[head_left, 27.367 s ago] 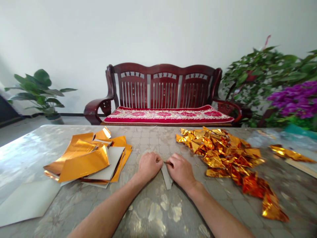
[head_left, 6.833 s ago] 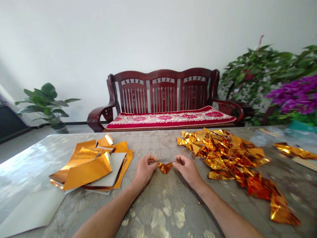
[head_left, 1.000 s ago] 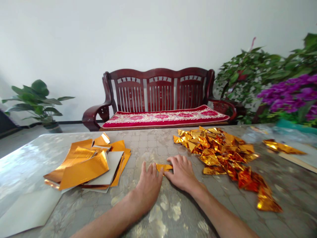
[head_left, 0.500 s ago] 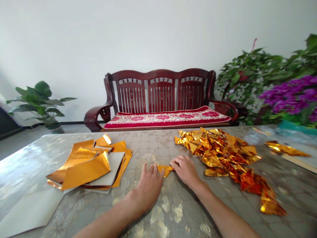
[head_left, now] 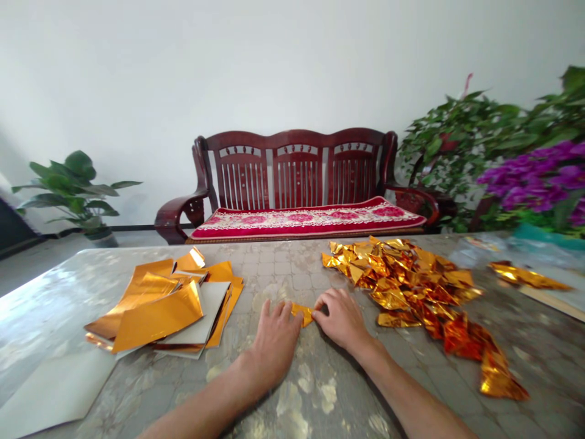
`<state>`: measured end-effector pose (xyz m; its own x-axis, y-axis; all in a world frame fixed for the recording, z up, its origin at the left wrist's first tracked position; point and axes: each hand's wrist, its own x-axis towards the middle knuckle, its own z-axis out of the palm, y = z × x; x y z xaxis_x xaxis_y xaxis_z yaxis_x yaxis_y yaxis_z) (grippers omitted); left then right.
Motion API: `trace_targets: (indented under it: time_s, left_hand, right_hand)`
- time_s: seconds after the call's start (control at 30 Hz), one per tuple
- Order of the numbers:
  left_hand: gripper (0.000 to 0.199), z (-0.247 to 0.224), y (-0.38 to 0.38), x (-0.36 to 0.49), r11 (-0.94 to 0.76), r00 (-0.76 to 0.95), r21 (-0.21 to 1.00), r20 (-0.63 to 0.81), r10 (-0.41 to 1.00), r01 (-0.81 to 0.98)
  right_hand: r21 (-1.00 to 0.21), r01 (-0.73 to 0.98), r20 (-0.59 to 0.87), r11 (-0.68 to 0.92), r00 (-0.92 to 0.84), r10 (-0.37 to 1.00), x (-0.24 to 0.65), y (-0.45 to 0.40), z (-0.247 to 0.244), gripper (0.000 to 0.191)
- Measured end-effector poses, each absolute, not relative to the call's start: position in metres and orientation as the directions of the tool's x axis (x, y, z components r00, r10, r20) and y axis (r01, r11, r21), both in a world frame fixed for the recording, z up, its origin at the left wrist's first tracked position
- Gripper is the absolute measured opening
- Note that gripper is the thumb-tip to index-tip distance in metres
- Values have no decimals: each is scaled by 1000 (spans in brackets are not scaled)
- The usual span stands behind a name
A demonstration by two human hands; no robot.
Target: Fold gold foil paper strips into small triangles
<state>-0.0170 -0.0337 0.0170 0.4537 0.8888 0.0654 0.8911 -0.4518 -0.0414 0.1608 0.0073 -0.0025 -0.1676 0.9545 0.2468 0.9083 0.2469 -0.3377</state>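
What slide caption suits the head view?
Left hand and right hand on folded gold foil paper between sheet stack and foil heap.

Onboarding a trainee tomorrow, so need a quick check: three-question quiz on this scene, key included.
1. True or false: the left hand and the right hand both touch the small folded gold foil piece.
2. Which lies to the right of both hands?
(a) a stack of flat gold-and-white sheets
(b) a heap of folded, shiny gold foil pieces
3. What lies on the dark-red, slat-backed wooden bench?

Key:
1. True.
2. b.
3. A red-and-white floral mat.
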Motion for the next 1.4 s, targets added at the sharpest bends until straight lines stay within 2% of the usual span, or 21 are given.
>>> trace_targets:
  time_s: [0.1, 0.23, 0.3, 0.47, 0.63, 0.9, 1.1, 1.4]
  left_hand:
    - [28, 8, -32, -16, -453, 453, -34, 140, 880, 891]
    - [20, 1, -30, -11, -436, 437, -46, 197, 878, 899]
    - [23, 1, -31, -10, -436, 437, -52, 196, 878, 899]
    - [25, 1, -31, -8, -428, 435, -80, 194, 879, 900]
    - [19, 0, -30, -6, -428, 438, -95, 162, 884, 899]
    - [18, 0, -31, -6, -444, 469, -169, 158, 869, 880]
    - [31, -4, -35, -5, -468, 512, -244, 168, 842, 849]
    - [37, -9, -36, -7, -497, 553, -283, 175, 814, 821]
  right_hand:
    - [-333, 909, 250, 250, -170, 953, 159, 6, -1, 5]
    - [-339, 915, 175, 218, -166, 970, 156, 3, 1, 6]
    - [-344, 917, 147, 202, -160, 976, 154, 2, 2, 6]
    - [-305, 934, 193, 185, -130, 972, 151, -1, 3, 7]
    - [-264, 946, 181, 188, -143, 973, 148, -3, 4, 12]
    - [-314, 934, 114, 169, -140, 984, 148, -3, 3, 24]
    - [-326, 934, 59, 148, -136, 989, 147, -3, 7, 38]
    - [-353, 923, 52, 154, -145, 988, 147, -4, 7, 41]
